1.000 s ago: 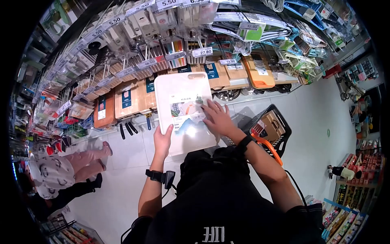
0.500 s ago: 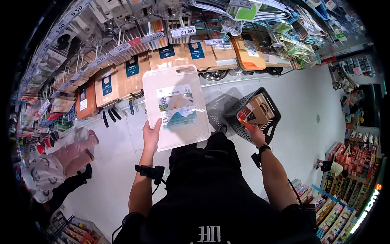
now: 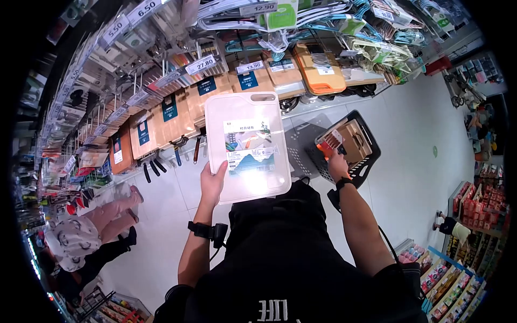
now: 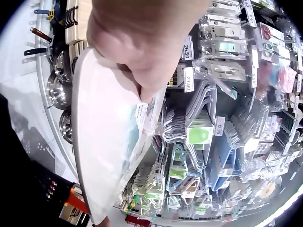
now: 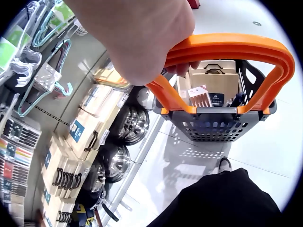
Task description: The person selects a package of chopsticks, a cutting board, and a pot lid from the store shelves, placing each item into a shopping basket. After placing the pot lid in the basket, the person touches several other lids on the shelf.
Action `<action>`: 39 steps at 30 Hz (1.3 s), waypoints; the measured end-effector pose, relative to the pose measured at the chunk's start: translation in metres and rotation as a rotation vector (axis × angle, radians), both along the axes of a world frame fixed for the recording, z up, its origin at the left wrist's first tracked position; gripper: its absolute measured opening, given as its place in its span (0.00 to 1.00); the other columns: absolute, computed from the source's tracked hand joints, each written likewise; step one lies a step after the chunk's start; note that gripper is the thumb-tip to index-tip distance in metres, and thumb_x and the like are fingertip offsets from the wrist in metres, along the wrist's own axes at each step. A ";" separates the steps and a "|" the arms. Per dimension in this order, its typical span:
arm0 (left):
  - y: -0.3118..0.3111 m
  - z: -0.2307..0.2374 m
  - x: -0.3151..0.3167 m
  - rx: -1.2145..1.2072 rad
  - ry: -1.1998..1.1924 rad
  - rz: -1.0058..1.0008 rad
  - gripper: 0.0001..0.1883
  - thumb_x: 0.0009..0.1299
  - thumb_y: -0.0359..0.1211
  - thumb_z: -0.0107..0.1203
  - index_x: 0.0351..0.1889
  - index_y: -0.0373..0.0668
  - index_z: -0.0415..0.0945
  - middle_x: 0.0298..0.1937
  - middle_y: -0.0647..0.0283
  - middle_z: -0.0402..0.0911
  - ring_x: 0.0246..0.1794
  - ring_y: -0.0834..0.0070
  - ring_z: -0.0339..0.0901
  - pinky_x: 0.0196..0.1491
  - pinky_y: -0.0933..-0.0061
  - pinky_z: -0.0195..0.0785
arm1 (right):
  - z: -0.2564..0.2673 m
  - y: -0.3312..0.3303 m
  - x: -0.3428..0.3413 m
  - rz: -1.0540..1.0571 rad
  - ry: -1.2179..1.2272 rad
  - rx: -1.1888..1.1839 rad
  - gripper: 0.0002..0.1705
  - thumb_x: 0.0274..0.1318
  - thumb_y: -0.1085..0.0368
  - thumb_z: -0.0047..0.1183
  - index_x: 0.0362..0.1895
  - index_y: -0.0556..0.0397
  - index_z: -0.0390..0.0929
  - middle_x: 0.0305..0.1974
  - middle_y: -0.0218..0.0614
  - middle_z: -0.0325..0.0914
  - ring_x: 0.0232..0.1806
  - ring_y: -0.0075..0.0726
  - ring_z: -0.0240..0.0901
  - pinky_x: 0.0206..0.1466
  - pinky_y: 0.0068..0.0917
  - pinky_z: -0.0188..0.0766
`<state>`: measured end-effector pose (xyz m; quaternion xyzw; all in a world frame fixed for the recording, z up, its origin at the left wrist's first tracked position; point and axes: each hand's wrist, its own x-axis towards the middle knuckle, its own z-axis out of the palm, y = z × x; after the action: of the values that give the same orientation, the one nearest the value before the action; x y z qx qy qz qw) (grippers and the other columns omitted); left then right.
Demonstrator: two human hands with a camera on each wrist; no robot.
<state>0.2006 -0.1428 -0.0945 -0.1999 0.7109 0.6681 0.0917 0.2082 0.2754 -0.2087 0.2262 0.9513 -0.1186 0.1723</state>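
A white cutting board (image 3: 218,129) with a printed label (image 3: 249,144) is held up in front of the body, its handle slot at the top right. My left hand (image 3: 214,184) grips its lower left edge, thumb over the front face. In the left wrist view the board (image 4: 102,123) shows nearly edge-on below the hand (image 4: 137,42). To the right, my right hand (image 3: 338,166) holds the orange handle (image 5: 232,40) of a dark grey shopping basket (image 5: 208,126), fingers curled round one end. Inside the basket are wooden boards (image 5: 222,80) and a small pack (image 5: 200,98) of brown sticks.
Ahead runs a shelf with wooden cutting boards (image 3: 177,116), an orange-edged board (image 3: 323,70) and metal pans (image 5: 128,124). Hangers (image 3: 280,21) and packaged utensils hang above it. Another person (image 3: 81,237) is at the left; a display of packets (image 3: 441,274) stands at the lower right.
My right hand has left the front of the cutting board and taken hold of the basket's orange handle. My left hand has kept its grip on the board. The head view has shifted.
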 end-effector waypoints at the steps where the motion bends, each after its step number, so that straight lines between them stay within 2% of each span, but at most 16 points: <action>1: 0.007 0.000 0.000 0.005 0.030 0.009 0.19 0.70 0.33 0.58 0.54 0.31 0.72 0.46 0.58 0.81 0.42 0.76 0.78 0.45 0.75 0.71 | 0.005 0.006 -0.011 -0.015 -0.034 -0.016 0.21 0.66 0.57 0.39 0.58 0.52 0.61 0.45 0.60 0.74 0.45 0.68 0.75 0.47 0.55 0.73; 4: 0.033 0.006 0.001 0.045 0.064 0.050 0.20 0.69 0.34 0.59 0.53 0.30 0.71 0.45 0.56 0.81 0.42 0.75 0.79 0.44 0.74 0.73 | -0.016 0.034 -0.029 -0.062 0.008 -0.049 0.21 0.66 0.47 0.39 0.54 0.46 0.65 0.49 0.56 0.72 0.48 0.64 0.75 0.49 0.54 0.72; 6: 0.055 0.019 0.002 0.100 0.026 0.085 0.20 0.69 0.34 0.59 0.53 0.30 0.72 0.46 0.56 0.81 0.42 0.74 0.79 0.45 0.74 0.72 | -0.021 0.053 -0.036 -0.044 -0.026 -0.078 0.22 0.66 0.48 0.39 0.54 0.48 0.65 0.49 0.56 0.73 0.50 0.64 0.74 0.49 0.54 0.72; 8: 0.069 0.016 0.005 -0.086 0.012 0.068 0.19 0.69 0.34 0.58 0.52 0.30 0.73 0.46 0.56 0.81 0.44 0.74 0.78 0.46 0.73 0.72 | -0.048 0.074 -0.045 -0.029 0.001 -0.137 0.21 0.67 0.50 0.38 0.53 0.50 0.65 0.48 0.56 0.74 0.51 0.64 0.74 0.49 0.54 0.71; 10: 0.085 0.016 0.008 -0.107 0.055 0.091 0.19 0.69 0.33 0.59 0.53 0.30 0.73 0.46 0.57 0.81 0.44 0.74 0.78 0.47 0.74 0.71 | -0.029 0.073 -0.051 -0.058 0.026 -0.147 0.20 0.67 0.52 0.37 0.53 0.50 0.65 0.47 0.55 0.75 0.51 0.62 0.74 0.50 0.53 0.72; 16: 0.121 0.036 0.003 -0.058 0.084 0.049 0.19 0.69 0.33 0.59 0.53 0.30 0.72 0.44 0.57 0.81 0.41 0.76 0.78 0.43 0.75 0.72 | -0.035 0.097 -0.072 -0.191 -0.022 -0.168 0.18 0.65 0.51 0.38 0.51 0.47 0.67 0.48 0.52 0.77 0.51 0.58 0.75 0.50 0.54 0.72; 22: 0.129 0.065 -0.045 -0.448 0.215 -0.299 0.18 0.66 0.35 0.61 0.50 0.34 0.75 0.41 0.58 0.83 0.39 0.75 0.79 0.44 0.73 0.71 | -0.007 0.104 -0.059 -0.254 -0.059 -0.217 0.18 0.64 0.52 0.44 0.54 0.44 0.67 0.50 0.46 0.76 0.54 0.55 0.74 0.52 0.56 0.66; 23: 0.132 0.072 -0.055 -0.552 0.204 -0.396 0.20 0.66 0.37 0.60 0.50 0.33 0.75 0.40 0.52 0.84 0.39 0.68 0.81 0.45 0.70 0.71 | 0.001 0.104 -0.056 -0.259 -0.057 -0.229 0.19 0.63 0.53 0.45 0.55 0.44 0.67 0.51 0.46 0.76 0.54 0.56 0.74 0.53 0.57 0.65; 26: 0.166 0.095 -0.085 -0.684 0.372 -0.638 0.20 0.66 0.39 0.60 0.49 0.34 0.75 0.40 0.47 0.83 0.42 0.61 0.82 0.46 0.66 0.71 | 0.013 0.104 -0.046 -0.259 -0.094 -0.262 0.17 0.63 0.60 0.40 0.53 0.49 0.67 0.52 0.50 0.75 0.56 0.58 0.73 0.56 0.64 0.62; 27: 0.180 0.101 -0.092 -0.702 0.376 -0.682 0.19 0.66 0.42 0.60 0.46 0.35 0.75 0.37 0.45 0.82 0.40 0.51 0.81 0.44 0.61 0.72 | -0.001 0.111 -0.049 -0.306 -0.154 -0.345 0.20 0.63 0.56 0.42 0.56 0.49 0.66 0.56 0.51 0.72 0.59 0.59 0.69 0.59 0.67 0.56; 30: 0.215 0.112 -0.119 -0.956 0.338 -0.948 0.18 0.66 0.40 0.59 0.44 0.34 0.76 0.34 0.46 0.82 0.34 0.57 0.81 0.39 0.66 0.71 | 0.023 0.131 -0.040 -0.232 -0.131 -0.536 0.32 0.60 0.46 0.48 0.62 0.52 0.62 0.60 0.54 0.67 0.63 0.62 0.64 0.62 0.60 0.58; 32: 0.241 0.111 -0.131 -0.945 0.456 -1.040 0.19 0.66 0.45 0.59 0.41 0.37 0.76 0.26 0.47 0.79 0.28 0.53 0.79 0.33 0.62 0.69 | -0.014 0.152 -0.037 -0.241 0.161 -0.710 0.44 0.52 0.43 0.58 0.66 0.50 0.58 0.62 0.57 0.64 0.64 0.63 0.60 0.65 0.50 0.58; 34: 0.274 0.124 -0.140 -1.009 0.440 -1.175 0.20 0.66 0.47 0.59 0.40 0.38 0.76 0.24 0.49 0.78 0.26 0.53 0.78 0.30 0.61 0.68 | 0.016 0.168 -0.027 -0.185 0.507 -0.816 0.49 0.47 0.43 0.64 0.67 0.53 0.57 0.62 0.55 0.63 0.65 0.59 0.60 0.67 0.41 0.58; 36: 0.298 0.121 -0.151 -0.992 0.606 -1.303 0.21 0.67 0.50 0.57 0.38 0.40 0.75 0.22 0.49 0.76 0.26 0.52 0.77 0.28 0.59 0.66 | 0.042 0.182 -0.025 -0.170 0.649 -1.035 0.48 0.46 0.47 0.66 0.65 0.57 0.59 0.62 0.54 0.64 0.64 0.51 0.62 0.66 0.36 0.60; 37: 0.310 0.123 -0.154 -0.987 0.669 -1.365 0.21 0.67 0.50 0.57 0.38 0.40 0.74 0.21 0.50 0.76 0.26 0.51 0.77 0.28 0.58 0.66 | 0.066 0.184 -0.020 -0.194 0.675 -1.137 0.42 0.48 0.50 0.66 0.62 0.60 0.65 0.57 0.50 0.71 0.59 0.42 0.68 0.62 0.34 0.64; 39: 0.335 0.127 -0.162 -0.994 0.718 -1.452 0.20 0.67 0.49 0.57 0.36 0.40 0.74 0.23 0.50 0.77 0.28 0.47 0.76 0.30 0.55 0.68 | 0.107 0.197 -0.013 -0.281 0.626 -1.144 0.39 0.47 0.52 0.68 0.59 0.60 0.68 0.52 0.45 0.75 0.54 0.38 0.72 0.59 0.32 0.67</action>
<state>0.0389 0.1923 0.0321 0.4919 0.8501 0.0907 0.1651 0.1957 0.4727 -0.1021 0.1758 0.7050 -0.6861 -0.0361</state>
